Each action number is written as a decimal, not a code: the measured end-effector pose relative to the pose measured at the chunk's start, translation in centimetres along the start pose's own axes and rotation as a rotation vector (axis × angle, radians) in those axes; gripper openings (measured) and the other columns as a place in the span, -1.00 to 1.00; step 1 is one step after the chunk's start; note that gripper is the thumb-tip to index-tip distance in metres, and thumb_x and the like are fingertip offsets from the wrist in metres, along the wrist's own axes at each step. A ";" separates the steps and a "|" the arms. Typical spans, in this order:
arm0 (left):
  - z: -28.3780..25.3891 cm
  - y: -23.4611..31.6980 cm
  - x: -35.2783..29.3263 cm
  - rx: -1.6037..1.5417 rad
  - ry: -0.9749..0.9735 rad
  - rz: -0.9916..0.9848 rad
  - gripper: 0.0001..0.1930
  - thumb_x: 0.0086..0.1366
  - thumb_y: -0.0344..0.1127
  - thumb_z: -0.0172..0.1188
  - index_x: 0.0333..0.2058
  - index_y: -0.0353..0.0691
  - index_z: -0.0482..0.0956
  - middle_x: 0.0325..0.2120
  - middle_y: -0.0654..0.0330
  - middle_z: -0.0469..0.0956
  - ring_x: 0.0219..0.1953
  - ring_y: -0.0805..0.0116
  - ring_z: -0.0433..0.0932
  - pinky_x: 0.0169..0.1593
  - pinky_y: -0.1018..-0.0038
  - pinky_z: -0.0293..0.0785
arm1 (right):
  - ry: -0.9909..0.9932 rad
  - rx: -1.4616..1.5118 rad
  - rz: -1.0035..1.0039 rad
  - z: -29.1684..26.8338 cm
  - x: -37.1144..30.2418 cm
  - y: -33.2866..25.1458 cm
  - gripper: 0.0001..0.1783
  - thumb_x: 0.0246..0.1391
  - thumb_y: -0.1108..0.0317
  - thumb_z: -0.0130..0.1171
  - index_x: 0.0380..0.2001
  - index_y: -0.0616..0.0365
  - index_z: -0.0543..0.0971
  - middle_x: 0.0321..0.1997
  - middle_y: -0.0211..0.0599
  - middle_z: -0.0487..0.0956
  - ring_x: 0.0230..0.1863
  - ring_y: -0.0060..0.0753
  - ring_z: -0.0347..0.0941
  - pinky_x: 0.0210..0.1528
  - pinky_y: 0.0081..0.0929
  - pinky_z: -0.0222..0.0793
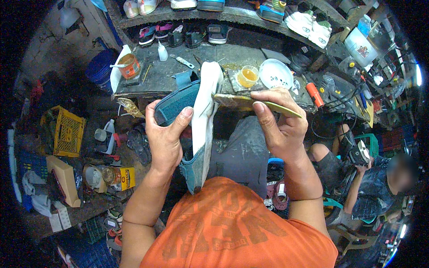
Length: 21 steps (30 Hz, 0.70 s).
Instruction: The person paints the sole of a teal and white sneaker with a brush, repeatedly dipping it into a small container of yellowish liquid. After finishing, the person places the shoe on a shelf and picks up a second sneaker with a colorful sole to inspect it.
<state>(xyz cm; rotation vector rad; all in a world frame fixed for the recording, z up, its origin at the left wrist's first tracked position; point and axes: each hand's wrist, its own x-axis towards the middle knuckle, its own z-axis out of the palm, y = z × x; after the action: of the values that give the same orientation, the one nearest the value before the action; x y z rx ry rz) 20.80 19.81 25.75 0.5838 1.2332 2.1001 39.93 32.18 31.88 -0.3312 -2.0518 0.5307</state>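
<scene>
My left hand (164, 138) grips a sandal (205, 105) turned on its side, with its white sole edge toward the right and its teal straps at the left. The thumb presses near the sole, and the fingers are wrapped round a strap. In my right hand (286, 123) is a flat brush (237, 100), pinched between thumb and fingers. Its crusted tip points left and meets or nearly meets the sole's edge; I cannot tell which. Beyond the brush, a clear cup (248, 76) of amber liquid stands on the workbench (154, 87).
A white plate (275, 71) with dark bits, an orange tub (129, 68) and a squeeze bottle (162, 52) stand on the bench. Shoes line the shelf (241, 12) above. At left is a yellow crate (69, 131). A seated person (371, 183) at right holds a shoe.
</scene>
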 end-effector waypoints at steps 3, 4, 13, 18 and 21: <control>0.0 -0.1 0.1 -0.003 0.006 0.010 -0.40 0.15 -0.43 0.46 0.05 -0.31 0.26 -0.20 0.12 0.59 -0.23 0.39 0.62 -0.11 0.45 0.58 | -0.003 0.020 0.030 0.1 -0.2 -0.2 -0.82 0.08 0.48 0.32 -0.20 0.16 0.66 -0.30 -0.22 0.65 -0.28 -0.21 0.54 -0.17 -0.36 0.40; 0.0 -0.1 0.1 -0.006 0.004 0.018 -0.40 0.15 -0.43 0.46 0.05 -0.31 0.26 -0.20 0.12 0.59 -0.23 0.39 0.62 -0.10 0.45 0.58 | -0.001 0.019 0.023 0.1 -0.2 -0.2 -0.82 0.08 0.48 0.33 -0.20 0.16 0.66 -0.30 -0.22 0.65 -0.28 -0.22 0.54 -0.17 -0.37 0.40; 0.0 0.0 0.1 -0.029 0.024 -0.019 -0.40 0.15 -0.43 0.46 0.05 -0.30 0.27 -0.23 0.12 0.60 -0.26 0.40 0.63 -0.17 0.47 0.60 | 0.005 0.018 0.005 0.6 -0.5 -0.5 -0.80 0.05 0.51 0.34 -0.21 0.17 0.66 -0.31 -0.23 0.67 -0.30 -0.22 0.56 -0.18 -0.35 0.38; 0.2 0.0 0.2 -0.040 0.037 -0.014 -0.41 0.15 -0.43 0.45 0.05 -0.27 0.25 -0.26 0.13 0.61 -0.35 0.42 0.63 -0.33 0.50 0.61 | 0.003 0.008 -0.023 0.8 -0.6 -0.6 -0.79 0.03 0.53 0.34 -0.21 0.17 0.66 -0.31 -0.22 0.66 -0.31 -0.22 0.56 -0.19 -0.36 0.37; 0.1 0.1 0.1 -0.056 0.032 -0.018 -0.41 0.16 -0.43 0.45 0.04 -0.26 0.25 -0.26 0.14 0.61 -0.38 0.42 0.64 -0.38 0.50 0.62 | -0.007 -0.002 -0.037 1.0 -0.6 -0.7 -0.77 0.00 0.54 0.35 -0.21 0.17 0.66 -0.32 -0.23 0.66 -0.32 -0.23 0.56 -0.20 -0.37 0.37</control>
<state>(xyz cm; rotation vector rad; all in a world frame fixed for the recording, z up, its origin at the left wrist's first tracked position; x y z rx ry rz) 20.80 19.92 25.94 0.5144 1.1884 2.1291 39.39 31.03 31.34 -0.2927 -2.0614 0.5085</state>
